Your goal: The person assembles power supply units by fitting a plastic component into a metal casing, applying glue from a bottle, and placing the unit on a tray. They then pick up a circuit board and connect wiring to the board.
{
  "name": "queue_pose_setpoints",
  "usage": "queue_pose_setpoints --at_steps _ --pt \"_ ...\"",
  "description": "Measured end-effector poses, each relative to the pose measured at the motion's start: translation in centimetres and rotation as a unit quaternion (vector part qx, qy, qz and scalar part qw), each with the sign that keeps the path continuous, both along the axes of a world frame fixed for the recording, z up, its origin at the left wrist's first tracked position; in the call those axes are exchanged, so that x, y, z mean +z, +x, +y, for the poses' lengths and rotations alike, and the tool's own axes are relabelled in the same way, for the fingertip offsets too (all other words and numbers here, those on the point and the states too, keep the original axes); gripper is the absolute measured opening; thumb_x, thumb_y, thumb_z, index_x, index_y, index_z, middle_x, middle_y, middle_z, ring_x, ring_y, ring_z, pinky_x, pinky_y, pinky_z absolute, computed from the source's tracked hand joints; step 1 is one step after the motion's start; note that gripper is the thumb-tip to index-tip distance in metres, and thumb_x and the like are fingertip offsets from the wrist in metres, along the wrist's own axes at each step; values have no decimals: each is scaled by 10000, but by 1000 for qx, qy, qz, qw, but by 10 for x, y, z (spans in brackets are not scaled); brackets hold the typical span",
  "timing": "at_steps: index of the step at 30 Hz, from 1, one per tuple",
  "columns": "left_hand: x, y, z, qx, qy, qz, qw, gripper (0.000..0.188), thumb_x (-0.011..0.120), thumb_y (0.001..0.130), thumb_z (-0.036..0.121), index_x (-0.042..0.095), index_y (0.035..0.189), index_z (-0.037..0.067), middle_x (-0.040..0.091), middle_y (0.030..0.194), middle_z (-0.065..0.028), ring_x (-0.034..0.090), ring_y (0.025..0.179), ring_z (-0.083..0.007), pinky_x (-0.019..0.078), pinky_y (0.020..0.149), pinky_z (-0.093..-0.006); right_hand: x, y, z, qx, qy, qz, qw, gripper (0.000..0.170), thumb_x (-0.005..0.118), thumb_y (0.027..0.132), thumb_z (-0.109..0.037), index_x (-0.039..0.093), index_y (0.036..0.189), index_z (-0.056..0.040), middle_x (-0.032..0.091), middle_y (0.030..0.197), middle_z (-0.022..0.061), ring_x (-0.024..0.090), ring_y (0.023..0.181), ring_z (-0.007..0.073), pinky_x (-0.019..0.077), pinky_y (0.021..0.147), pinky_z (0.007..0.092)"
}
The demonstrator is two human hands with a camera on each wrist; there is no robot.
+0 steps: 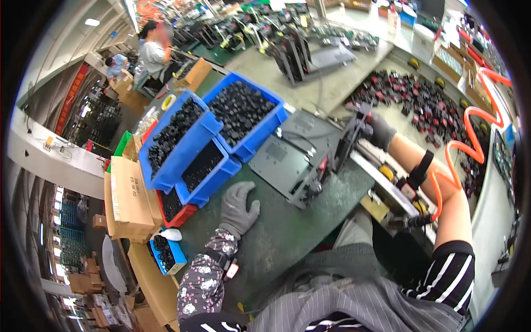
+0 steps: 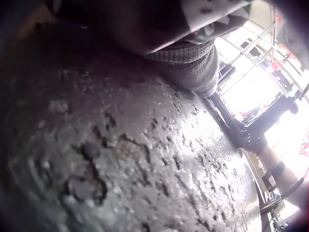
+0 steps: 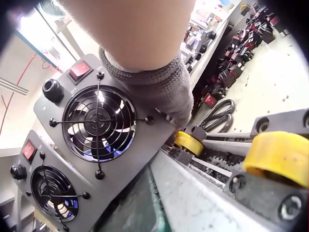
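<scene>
My gloved right hand (image 1: 380, 131) grips the edge of a grey fan panel (image 1: 352, 135) that stands tilted; its fingertips are hidden behind the panel. In the right wrist view this panel shows a round fan guard (image 3: 99, 123), a red rocker switch (image 3: 80, 71) and a black knob (image 3: 53, 90). A second fan panel (image 3: 53, 186) stands beside it. Close by, a grey metal housing (image 1: 285, 157) with vent holes lies on the green table. My gloved left hand (image 1: 239, 209) rests on the tabletop, fingers loosely bent, holding nothing.
Blue bins (image 1: 243, 113) of small black parts stand beyond my left hand, next to a cardboard box (image 1: 133, 196). Yellow rollers (image 3: 277, 157) line a rail at right, with black-handled scissors (image 3: 219, 116) beside it. Red-and-black switches (image 1: 409, 94) lie heaped beyond. An orange coiled hose (image 1: 470, 110) hangs at right.
</scene>
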State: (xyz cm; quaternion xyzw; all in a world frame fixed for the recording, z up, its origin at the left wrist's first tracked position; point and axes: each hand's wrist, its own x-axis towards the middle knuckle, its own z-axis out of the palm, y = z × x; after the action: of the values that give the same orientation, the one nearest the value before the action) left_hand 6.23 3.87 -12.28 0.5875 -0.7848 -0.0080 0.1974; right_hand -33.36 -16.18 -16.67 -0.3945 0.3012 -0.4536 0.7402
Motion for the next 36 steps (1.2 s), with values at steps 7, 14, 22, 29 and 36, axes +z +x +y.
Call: queue_pose_setpoints --at_steps 7,14,22,29,36 --pt "23 -105 15 -91 32 315 944 603 762 685 274 533 1177 12 573 1138 -120 533 1085 -278 414 931 -399 13 -43 4 131 -322 328 878 287 615 756 11 619 1042 -13 613 1011 28 562 889 102 467 776 247" --pt "36 -87 49 -104 243 343 902 394 698 766 79 579 1132 -6 661 998 -98 631 897 -186 487 799 -288 93 -17 80 106 -228 287 924 405 712 682 -26 627 1073 37 677 900 56 602 766 118 499 726 283" --pt "8 -32 112 -136 286 387 866 601 731 686 75 500 1237 18 584 1138 -101 558 1103 -228 448 935 -363 129 3 97 79 -241 242 936 516 739 739 -247 583 1150 23 644 980 48 588 913 115 464 841 271" --pt "8 -64 118 -94 196 489 845 822 758 719 215 302 1388 76 469 1306 -101 489 1192 -259 424 993 -389 116 89 136 365 -167 151 903 390 696 760 -139 566 1089 27 618 885 57 593 853 121 478 758 266" --pt "-22 -41 126 -70 129 320 936 673 765 735 261 436 1294 82 546 1218 -72 540 1111 -224 443 962 -368 116 87 122 600 -172 176 762 553 650 815 -60 426 1310 41 521 1275 138 458 1184 153 376 999 291"
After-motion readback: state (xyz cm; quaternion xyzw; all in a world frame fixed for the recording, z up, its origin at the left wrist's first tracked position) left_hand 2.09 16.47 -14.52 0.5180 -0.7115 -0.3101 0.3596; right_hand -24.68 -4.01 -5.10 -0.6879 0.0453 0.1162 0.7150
